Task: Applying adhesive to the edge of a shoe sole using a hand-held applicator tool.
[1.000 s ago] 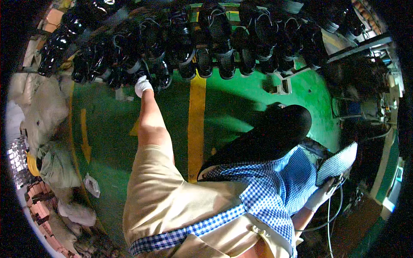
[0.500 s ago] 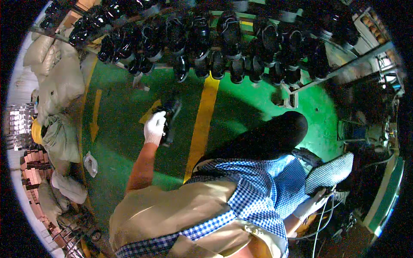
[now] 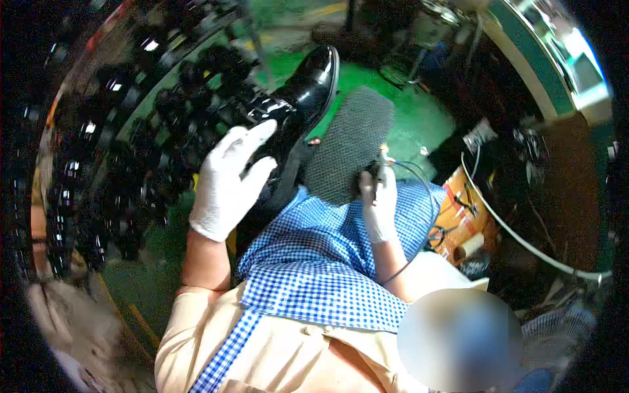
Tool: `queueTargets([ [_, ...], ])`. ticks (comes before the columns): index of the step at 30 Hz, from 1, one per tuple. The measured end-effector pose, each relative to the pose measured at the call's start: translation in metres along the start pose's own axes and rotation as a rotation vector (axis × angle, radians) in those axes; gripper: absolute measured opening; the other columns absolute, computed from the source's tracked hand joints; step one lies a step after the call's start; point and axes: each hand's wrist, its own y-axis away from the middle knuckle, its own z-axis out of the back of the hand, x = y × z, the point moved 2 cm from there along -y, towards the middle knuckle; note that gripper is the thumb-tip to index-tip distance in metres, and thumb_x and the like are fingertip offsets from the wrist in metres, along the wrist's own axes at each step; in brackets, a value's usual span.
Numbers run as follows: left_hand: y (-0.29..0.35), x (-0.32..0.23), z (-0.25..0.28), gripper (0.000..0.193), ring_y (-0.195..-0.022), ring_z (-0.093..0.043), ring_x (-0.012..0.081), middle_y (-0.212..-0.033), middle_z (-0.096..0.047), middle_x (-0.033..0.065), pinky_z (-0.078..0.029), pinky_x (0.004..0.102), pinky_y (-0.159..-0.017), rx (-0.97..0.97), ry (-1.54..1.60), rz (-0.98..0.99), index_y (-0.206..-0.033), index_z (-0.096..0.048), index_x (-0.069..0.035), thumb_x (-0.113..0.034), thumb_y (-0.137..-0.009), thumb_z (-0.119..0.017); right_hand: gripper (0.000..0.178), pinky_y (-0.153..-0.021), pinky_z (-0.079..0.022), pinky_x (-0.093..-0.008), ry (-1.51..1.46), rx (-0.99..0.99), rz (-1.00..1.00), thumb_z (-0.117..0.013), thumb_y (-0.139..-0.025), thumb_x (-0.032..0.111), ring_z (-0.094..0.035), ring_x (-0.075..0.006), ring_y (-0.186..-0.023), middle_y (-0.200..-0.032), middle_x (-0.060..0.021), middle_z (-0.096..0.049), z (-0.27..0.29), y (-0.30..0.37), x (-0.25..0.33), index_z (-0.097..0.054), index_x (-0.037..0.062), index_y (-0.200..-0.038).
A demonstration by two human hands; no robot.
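Apron (image 3: 314,268) of blue check covers the lap. Shoe (image 3: 298,98), black and glossy, lies above it, long axis running up and right, toe far from the body. Left hand (image 3: 229,180), gloved, grips its heel end, fingers spread. Right hand (image 3: 379,203) is nearby, closed around a thin corded tool (image 3: 382,164).

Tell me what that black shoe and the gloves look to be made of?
The black shoe looks like polished leather, perhaps synthetic: its toe is glossy with bright highlights. The gloves on the left hand and right hand look like thin white cotton: matte and softly creased.
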Motion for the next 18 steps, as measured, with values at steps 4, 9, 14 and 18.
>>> queueTargets([
  [4, -0.023, -0.053, -0.048, 0.051, -0.091, -0.068, 0.0326, -0.100, -0.062, 0.0147, -0.055, 0.0404, -0.080, 0.192, -0.247, -0.121, -0.137, -0.066, -0.010, -0.001, -0.087, -0.074, 0.025, -0.076, -0.050, -0.0393, -0.215, -0.004, -0.188, -0.074, -0.094, 0.013, -0.058, -0.0281, -0.081, -0.091, -0.0128, -0.058, -0.009, 0.004, 0.005, -0.056, 0.0011, -0.108],
  [9, -0.024, -0.089, -0.081, 0.052, -0.089, -0.068, 0.0366, -0.113, -0.059, 0.0171, -0.057, 0.0454, -0.075, 0.431, -0.450, -0.108, -0.142, -0.062, -0.011, -0.005, -0.090, -0.069, 0.026, -0.069, -0.045, -0.0413, -0.316, -0.044, -0.118, -0.075, -0.093, 0.017, -0.052, -0.0299, -0.074, -0.084, -0.0133, -0.052, -0.011, 0.002, 0.001, -0.055, 0.0021, -0.101],
  [14, -0.023, -0.090, -0.086, 0.054, -0.095, -0.070, 0.0357, -0.117, -0.059, 0.0192, -0.057, 0.0418, -0.081, 0.418, -0.278, -0.116, -0.144, -0.060, -0.008, -0.001, -0.091, -0.068, 0.028, -0.070, -0.046, -0.0417, -0.370, -0.056, -0.122, -0.075, -0.093, 0.018, -0.055, -0.0322, -0.076, -0.086, -0.0159, -0.054, -0.013, 0.003, 0.000, -0.055, 0.0015, -0.101],
  [18, -0.023, -0.089, -0.089, 0.051, -0.093, -0.071, 0.0388, -0.122, -0.061, 0.0230, -0.058, 0.0452, -0.077, 0.397, -0.251, -0.151, -0.140, -0.062, -0.006, -0.005, -0.090, -0.071, 0.027, -0.071, -0.047, -0.0414, -0.396, -0.042, -0.082, -0.077, -0.091, 0.016, -0.056, -0.0340, -0.077, -0.087, -0.0167, -0.056, -0.008, 0.006, -0.002, -0.056, 0.0019, -0.103],
])
